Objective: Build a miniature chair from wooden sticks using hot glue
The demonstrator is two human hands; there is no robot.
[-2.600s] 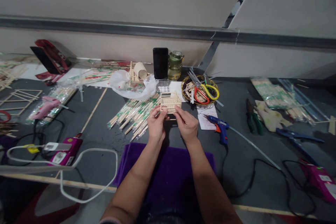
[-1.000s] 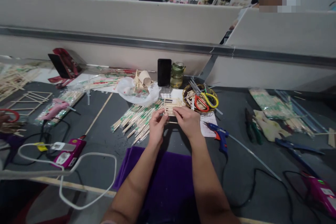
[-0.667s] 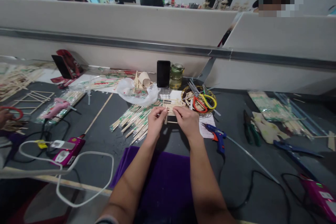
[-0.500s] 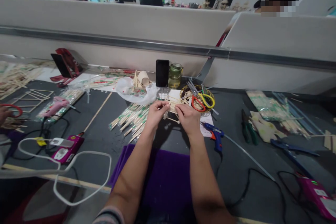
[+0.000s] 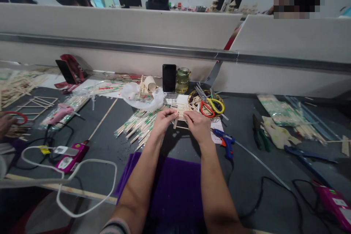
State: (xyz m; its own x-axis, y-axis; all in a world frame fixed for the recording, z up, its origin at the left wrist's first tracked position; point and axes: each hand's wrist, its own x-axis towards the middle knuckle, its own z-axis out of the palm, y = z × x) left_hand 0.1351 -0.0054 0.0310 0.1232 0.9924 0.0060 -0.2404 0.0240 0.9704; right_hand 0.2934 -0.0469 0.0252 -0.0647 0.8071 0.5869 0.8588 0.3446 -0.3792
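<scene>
Both hands meet over the middle of the dark work table [image 5: 109, 142]. My left hand [image 5: 162, 121] and my right hand [image 5: 197, 124] each pinch a side of a small frame built of pale wooden sticks [image 5: 179, 113], held just above the table. The fingers of both hands are closed on it. A heap of wrapped chopsticks [image 5: 138, 122] lies just left of my left hand. A blue glue gun [image 5: 225, 142] rests on the table right of my right hand.
A wicker basket with scissors [image 5: 210, 103], a black phone [image 5: 169, 77] and a green jar [image 5: 183, 79] stand behind the hands. Pliers [image 5: 257, 137], pink glue guns [image 5: 59, 112] and cables lie about. Purple cloth [image 5: 175, 186] covers my lap. Another person's hand [image 5: 5, 124] shows at the left edge.
The stick frame has tipped from standing upright in my fingers to lying lower and flatter between them. Both hands stayed on it, with only small shifts as the view rose.
</scene>
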